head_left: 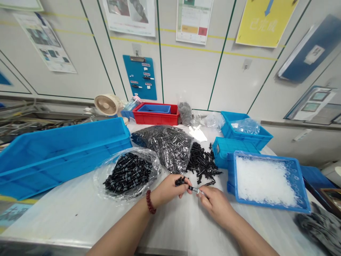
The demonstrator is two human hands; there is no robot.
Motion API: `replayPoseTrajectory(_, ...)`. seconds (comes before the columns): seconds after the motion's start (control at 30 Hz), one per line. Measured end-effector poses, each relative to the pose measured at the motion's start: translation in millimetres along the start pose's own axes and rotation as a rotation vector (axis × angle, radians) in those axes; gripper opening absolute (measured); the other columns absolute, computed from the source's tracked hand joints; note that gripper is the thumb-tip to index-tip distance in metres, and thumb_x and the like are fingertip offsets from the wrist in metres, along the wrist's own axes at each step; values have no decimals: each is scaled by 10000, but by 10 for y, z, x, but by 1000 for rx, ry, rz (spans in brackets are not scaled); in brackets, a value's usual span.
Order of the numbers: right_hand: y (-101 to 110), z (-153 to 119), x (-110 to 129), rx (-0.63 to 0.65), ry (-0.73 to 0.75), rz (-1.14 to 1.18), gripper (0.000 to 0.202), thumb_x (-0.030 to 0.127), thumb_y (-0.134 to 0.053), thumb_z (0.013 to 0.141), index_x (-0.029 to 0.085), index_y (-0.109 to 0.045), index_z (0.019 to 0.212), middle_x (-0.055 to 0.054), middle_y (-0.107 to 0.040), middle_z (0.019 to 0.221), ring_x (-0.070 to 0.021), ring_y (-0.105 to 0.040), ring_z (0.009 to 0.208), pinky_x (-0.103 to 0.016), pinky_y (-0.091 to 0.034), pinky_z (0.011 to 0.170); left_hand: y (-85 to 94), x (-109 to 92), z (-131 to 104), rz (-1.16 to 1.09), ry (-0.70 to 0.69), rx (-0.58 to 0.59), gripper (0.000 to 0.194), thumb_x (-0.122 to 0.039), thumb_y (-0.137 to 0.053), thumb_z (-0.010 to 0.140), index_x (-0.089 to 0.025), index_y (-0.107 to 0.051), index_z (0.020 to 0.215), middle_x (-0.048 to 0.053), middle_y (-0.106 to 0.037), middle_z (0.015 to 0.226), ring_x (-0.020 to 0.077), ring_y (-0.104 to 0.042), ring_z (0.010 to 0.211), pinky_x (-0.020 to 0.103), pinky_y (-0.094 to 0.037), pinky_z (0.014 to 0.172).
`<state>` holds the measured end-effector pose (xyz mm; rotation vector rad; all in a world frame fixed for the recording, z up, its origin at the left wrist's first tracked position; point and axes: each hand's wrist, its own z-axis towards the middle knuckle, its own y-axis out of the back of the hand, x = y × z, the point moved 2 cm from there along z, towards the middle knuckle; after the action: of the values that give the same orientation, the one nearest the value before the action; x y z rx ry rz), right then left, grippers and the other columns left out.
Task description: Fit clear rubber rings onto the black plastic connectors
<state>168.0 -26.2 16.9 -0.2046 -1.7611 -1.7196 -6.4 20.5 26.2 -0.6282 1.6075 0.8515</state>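
Left hand [170,189] curls tightly round black parts [180,181] — right hand [216,205] pinches a pale rod [195,190], which lies crosswise between both sets of fingertips — end to end with one part.

Left hand [170,189] holding black parts [180,181], right hand [215,203] pinching a pale rod [196,190]. Whole tub [271,205] of white rings [266,181] near the surface's [80,220] right edge.

The black parts [203,164] look glossy plastic, the long bin [66,166] smooth plastic, the grey cloth [321,228] matt
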Motion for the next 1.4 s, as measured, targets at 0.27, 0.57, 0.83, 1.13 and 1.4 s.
replayPoseTrajectory(0.27,19,2,21,-36,70,-12,227,228,-325,876,197,-514,754,-7,-566,698,-128,-470,615,-225,-300,570,0,-58,-24,60,-11,-22,217,-223,-504,711,-109,-629,846,36,-664,716,78,-469,491,183,-402,495)
replayPoseTrajectory(0.57,-12,-3,-20,-29,34,-48,223,246,-344,878,198,-490,716,8,-547,647,-121,-463,581,-224,-277,539,-19,-26,-22,153,-109,-41,200,-153,-486,730,-128,-649,844,26,-685,741,97,-536,548,182,-434,536)
replayPoseTrajectory(0.83,8,-4,-14,-79,61,-68,214,244,-349,882,198,-533,783,-13,-589,708,-139,-513,646,-233,-304,576,-15,-49,-41,324,-296,-111,193,-158,-522,780,-168,-677,895,22,-703,823,123,-616,670,207,-475,669)
replayPoseTrajectory(1.13,21,0,-24,-137,93,-137,178,221,-386,860,196,-511,736,-11,-582,675,-139,-506,620,-233,-290,558,-27,-55,-80,458,-433,-147,209,-184,-526,824,-191,-662,983,34,-697,830,135,-622,736,226,-486,720)
replayPoseTrajectory(1.4,17,-1,-36,-163,101,-152,185,232,-378,862,192,-523,754,-15,-584,681,-139,-507,617,-235,-286,557,-15,-29,-68,477,-484,-145,265,-116,-495,799,-202,-652,993,42,-688,926,155,-622,844,254,-494,784)
